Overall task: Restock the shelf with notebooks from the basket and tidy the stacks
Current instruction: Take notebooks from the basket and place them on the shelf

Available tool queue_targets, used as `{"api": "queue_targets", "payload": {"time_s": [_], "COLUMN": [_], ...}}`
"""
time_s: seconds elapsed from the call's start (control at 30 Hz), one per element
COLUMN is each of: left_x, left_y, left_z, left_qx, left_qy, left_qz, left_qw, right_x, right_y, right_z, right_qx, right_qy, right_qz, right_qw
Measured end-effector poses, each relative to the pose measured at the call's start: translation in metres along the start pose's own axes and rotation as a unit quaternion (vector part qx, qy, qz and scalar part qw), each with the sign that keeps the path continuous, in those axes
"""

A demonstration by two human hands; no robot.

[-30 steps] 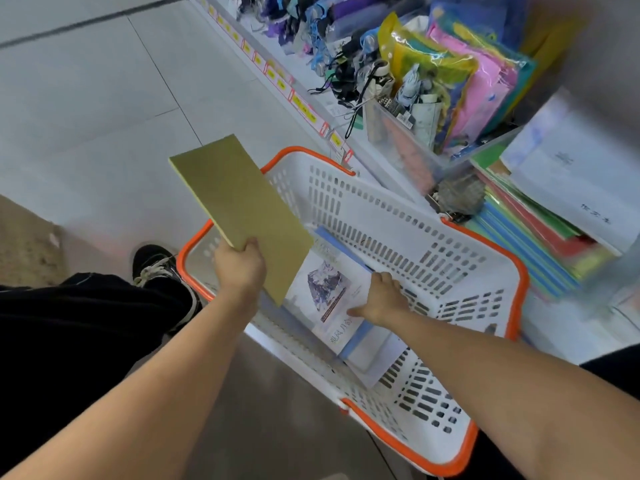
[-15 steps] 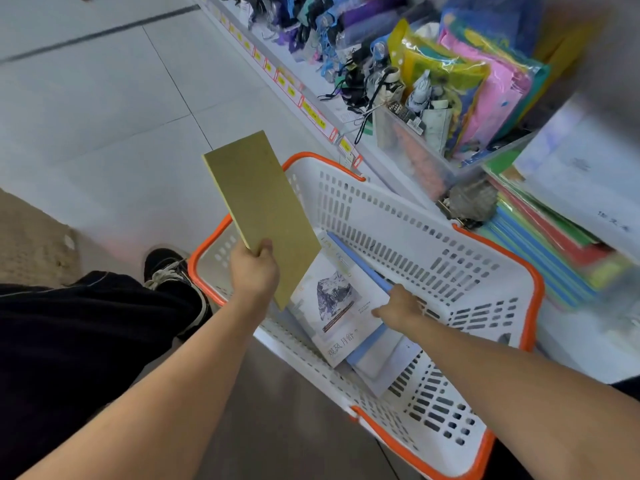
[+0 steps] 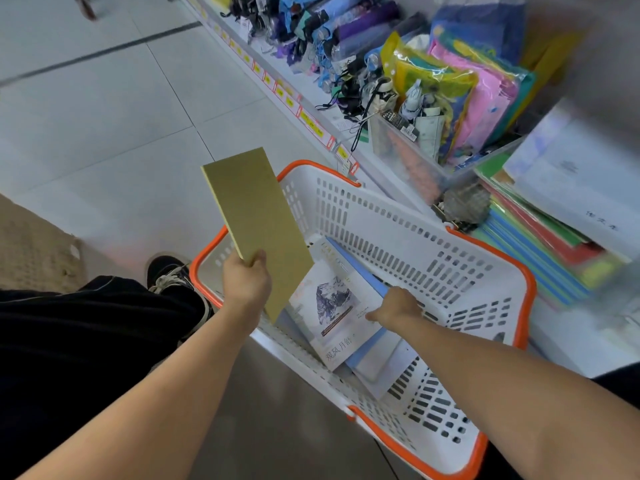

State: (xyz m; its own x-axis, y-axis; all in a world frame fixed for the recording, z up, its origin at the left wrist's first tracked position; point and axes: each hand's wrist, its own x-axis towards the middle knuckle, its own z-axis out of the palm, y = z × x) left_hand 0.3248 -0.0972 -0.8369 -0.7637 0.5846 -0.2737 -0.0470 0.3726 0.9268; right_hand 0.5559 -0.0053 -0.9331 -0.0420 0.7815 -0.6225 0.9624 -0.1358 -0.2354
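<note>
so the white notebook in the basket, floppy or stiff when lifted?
Probably bends a little: the white notebook looks thin and soft-covered. Likely light. Its glossy-looking cover may slide off the blue ones beneath as the right hand pulls.

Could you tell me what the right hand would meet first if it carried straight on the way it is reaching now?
Probably the blue notebook under the white mountain-print notebook, then the basket wall. The right hand already rests at the white cover's edge; depth is unclear.

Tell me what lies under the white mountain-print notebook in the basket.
Under the white notebook lie a blue notebook and a pale one, edges showing, in the basket. The right hand reaches onto the pile. Anything deeper is covered.
</note>
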Motion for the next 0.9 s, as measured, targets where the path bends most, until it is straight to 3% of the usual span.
{"api": "queue_targets", "payload": {"time_s": [0.33,0.57,0.73,0.9], "left_x": [0.002,0.0,0.0,-0.002], "left_y": [0.002,0.011,0.012,0.013], "left_z": [-0.002,-0.002,0.001,0.003], "left_qx": [-0.018,-0.014,-0.013,-0.01], "left_qy": [-0.002,-0.01,-0.017,-0.011], "left_qz": [-0.026,-0.024,-0.035,-0.032], "left_qw": [1.0,1.0,0.999,0.999], "right_x": [0.017,0.015,0.022,0.017], "right_y": [0.005,0.006,0.003,0.004], "right_z": [0.001,-0.004,0.002,-0.005], "right_qx": [0.128,0.065,0.169,0.326], "right_qy": [-0.034,-0.043,-0.065,-0.129], "right_qz": [0.001,-0.011,0.011,0.036], "right_qw": [0.991,0.997,0.983,0.936]}}
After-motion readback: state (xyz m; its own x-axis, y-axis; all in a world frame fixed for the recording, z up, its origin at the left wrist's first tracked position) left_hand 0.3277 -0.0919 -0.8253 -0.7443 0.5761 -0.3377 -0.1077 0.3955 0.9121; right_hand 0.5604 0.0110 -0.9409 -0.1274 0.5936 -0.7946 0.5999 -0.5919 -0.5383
